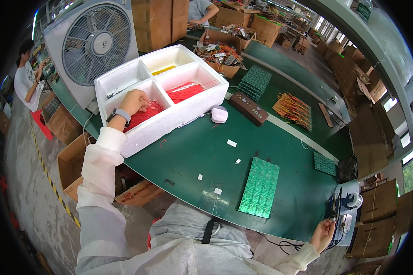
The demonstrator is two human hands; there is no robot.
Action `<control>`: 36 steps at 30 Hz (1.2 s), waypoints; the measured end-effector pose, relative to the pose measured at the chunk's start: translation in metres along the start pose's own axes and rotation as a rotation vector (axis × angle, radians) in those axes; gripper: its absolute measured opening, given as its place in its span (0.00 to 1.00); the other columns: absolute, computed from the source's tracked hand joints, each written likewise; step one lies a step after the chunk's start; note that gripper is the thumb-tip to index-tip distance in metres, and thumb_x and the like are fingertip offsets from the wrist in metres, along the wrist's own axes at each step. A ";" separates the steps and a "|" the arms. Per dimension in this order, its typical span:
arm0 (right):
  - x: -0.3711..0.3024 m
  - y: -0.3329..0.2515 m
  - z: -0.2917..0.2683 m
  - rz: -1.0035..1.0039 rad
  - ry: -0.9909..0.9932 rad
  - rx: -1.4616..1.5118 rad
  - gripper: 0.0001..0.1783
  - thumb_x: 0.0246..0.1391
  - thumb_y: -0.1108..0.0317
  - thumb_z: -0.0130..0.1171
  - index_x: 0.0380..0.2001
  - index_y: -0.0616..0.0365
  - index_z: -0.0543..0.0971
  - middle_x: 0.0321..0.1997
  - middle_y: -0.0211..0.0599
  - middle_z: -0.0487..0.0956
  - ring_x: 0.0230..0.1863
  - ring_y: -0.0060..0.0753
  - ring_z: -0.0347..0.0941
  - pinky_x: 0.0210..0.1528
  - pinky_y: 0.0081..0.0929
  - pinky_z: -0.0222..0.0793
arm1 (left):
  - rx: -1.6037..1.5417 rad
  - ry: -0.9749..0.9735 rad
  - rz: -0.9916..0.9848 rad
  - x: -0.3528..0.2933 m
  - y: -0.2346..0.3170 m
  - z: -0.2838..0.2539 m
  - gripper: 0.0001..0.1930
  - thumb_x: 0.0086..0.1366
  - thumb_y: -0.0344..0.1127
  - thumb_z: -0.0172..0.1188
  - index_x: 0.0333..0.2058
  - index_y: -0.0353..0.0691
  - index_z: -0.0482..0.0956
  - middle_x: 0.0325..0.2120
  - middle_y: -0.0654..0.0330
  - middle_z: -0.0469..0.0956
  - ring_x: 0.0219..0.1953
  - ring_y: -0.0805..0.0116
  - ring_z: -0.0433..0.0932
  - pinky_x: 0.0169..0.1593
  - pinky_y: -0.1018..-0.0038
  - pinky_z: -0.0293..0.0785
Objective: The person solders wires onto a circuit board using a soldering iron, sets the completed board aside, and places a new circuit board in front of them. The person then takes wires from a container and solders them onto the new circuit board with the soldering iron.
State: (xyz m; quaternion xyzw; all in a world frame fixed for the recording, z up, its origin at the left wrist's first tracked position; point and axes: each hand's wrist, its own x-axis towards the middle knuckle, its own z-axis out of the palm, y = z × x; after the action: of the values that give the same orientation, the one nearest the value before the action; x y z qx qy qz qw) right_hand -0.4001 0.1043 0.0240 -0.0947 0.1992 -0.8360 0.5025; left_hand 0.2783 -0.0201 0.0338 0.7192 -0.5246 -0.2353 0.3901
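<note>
My left hand (135, 101) reaches into a white foam box (170, 120), in the compartment nearest me. Its fingers are pinched together at a heap of short red wires (144, 115). Out at the right table edge, my right hand (323, 234) has its fingers closed at the end of a thin dark tool that looks like a soldering iron (333, 211), beside a solder spool (354, 200). Between my hands, a green circuit board panel (259, 188) lies flat on the green table (192, 165).
A large box fan (98, 43) stands behind the foam box. A brown control strip (248, 108), a small white case (219, 114), stacked circuit panels (254, 82) and orange wires (293, 110) lie farther back. Cardboard boxes (71, 158) stand left. A person (27, 82) works at far left.
</note>
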 end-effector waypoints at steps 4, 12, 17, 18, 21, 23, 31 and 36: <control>-0.009 -0.004 0.006 0.058 0.117 0.150 0.08 0.50 0.75 0.47 0.34 0.67 0.67 0.32 0.40 0.68 0.33 0.29 0.62 0.32 0.20 0.58 | 0.107 -0.029 -0.047 -0.002 0.003 0.000 0.02 0.47 0.20 0.52 0.19 0.30 0.73 0.15 0.56 0.74 0.16 0.71 0.74 0.22 0.78 0.70; -0.013 -0.002 0.022 -0.046 -0.312 -0.020 0.13 0.48 0.76 0.45 0.38 0.68 0.64 0.36 0.40 0.65 0.31 0.28 0.60 0.30 0.19 0.57 | 0.418 -0.062 0.025 -0.001 -0.001 -0.001 0.02 0.43 0.26 0.56 0.17 0.35 0.76 0.15 0.54 0.75 0.18 0.67 0.75 0.26 0.74 0.69; -0.018 -0.002 0.028 -0.152 -0.340 -0.245 0.15 0.43 0.74 0.50 0.35 0.65 0.61 0.32 0.36 0.63 0.26 0.25 0.57 0.25 0.19 0.57 | 0.476 -0.037 0.101 0.000 -0.007 -0.001 0.04 0.41 0.29 0.59 0.19 0.37 0.78 0.19 0.52 0.76 0.22 0.62 0.75 0.31 0.72 0.70; -0.018 -0.005 0.029 -0.083 -0.481 -0.270 0.15 0.41 0.74 0.53 0.32 0.62 0.60 0.30 0.34 0.61 0.24 0.23 0.56 0.22 0.18 0.56 | 0.475 -0.035 0.101 0.000 -0.008 -0.001 0.04 0.41 0.29 0.59 0.19 0.37 0.78 0.19 0.52 0.76 0.22 0.62 0.75 0.31 0.72 0.70; -0.018 -0.015 0.027 0.032 -0.680 -0.313 0.18 0.38 0.71 0.58 0.23 0.55 0.56 0.23 0.31 0.57 0.18 0.20 0.52 0.17 0.17 0.53 | 0.503 -0.028 0.127 0.001 -0.010 0.000 0.03 0.42 0.27 0.59 0.19 0.34 0.77 0.18 0.55 0.76 0.22 0.68 0.75 0.30 0.76 0.70; -0.017 -0.018 0.012 0.046 -0.794 -0.164 0.19 0.40 0.69 0.59 0.23 0.56 0.56 0.22 0.32 0.59 0.15 0.21 0.52 0.17 0.17 0.52 | 0.480 -0.040 0.109 0.001 -0.010 0.000 0.04 0.41 0.26 0.59 0.20 0.34 0.77 0.19 0.54 0.76 0.22 0.67 0.75 0.30 0.75 0.70; 0.001 -0.024 -0.010 0.100 -1.172 -0.245 0.12 0.43 0.70 0.56 0.22 0.58 0.62 0.21 0.38 0.67 0.15 0.25 0.55 0.17 0.22 0.54 | 0.454 -0.056 0.105 -0.002 -0.003 -0.001 0.03 0.41 0.24 0.58 0.20 0.33 0.76 0.17 0.55 0.76 0.21 0.70 0.75 0.27 0.77 0.69; 0.001 -0.029 -0.021 0.141 -1.171 -0.250 0.11 0.38 0.72 0.55 0.22 0.59 0.62 0.21 0.38 0.65 0.15 0.26 0.56 0.17 0.22 0.54 | 0.302 -0.074 -0.039 0.000 -0.006 -0.002 0.02 0.40 0.22 0.58 0.16 0.35 0.76 0.14 0.55 0.75 0.17 0.71 0.74 0.22 0.76 0.69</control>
State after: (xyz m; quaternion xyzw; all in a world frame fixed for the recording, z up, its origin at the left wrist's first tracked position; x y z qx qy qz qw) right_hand -0.4320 0.1204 0.0173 -0.5841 -0.0081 -0.5799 0.5679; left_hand 0.2831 -0.0187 0.0302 0.7705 -0.5541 -0.1875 0.2531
